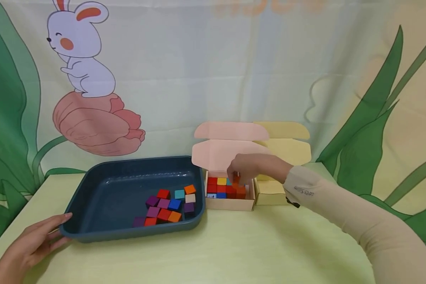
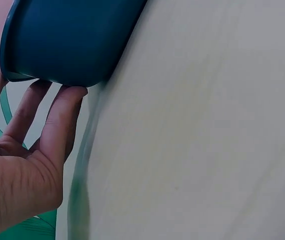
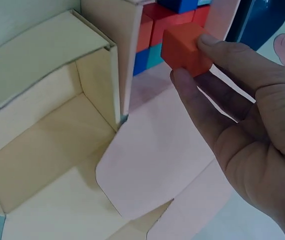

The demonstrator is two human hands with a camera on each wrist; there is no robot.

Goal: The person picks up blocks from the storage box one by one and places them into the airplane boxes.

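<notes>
My right hand pinches an orange cube between thumb and fingertips, over the open pink box. Inside that box sit red, blue, yellow and teal cubes in rows; in the head view the hand hides some of them. At the front left corner of a dark blue tray, my left hand holds the rim, thumb on top and fingers against the outer wall. Several loose cubes in purple, red, orange, blue, teal and cream lie in the tray's right part.
Right beside the pink box stands an open yellow box, its inside bare in the right wrist view. Both lids stand up against a printed cloth backdrop. The pale green table stretches out in front.
</notes>
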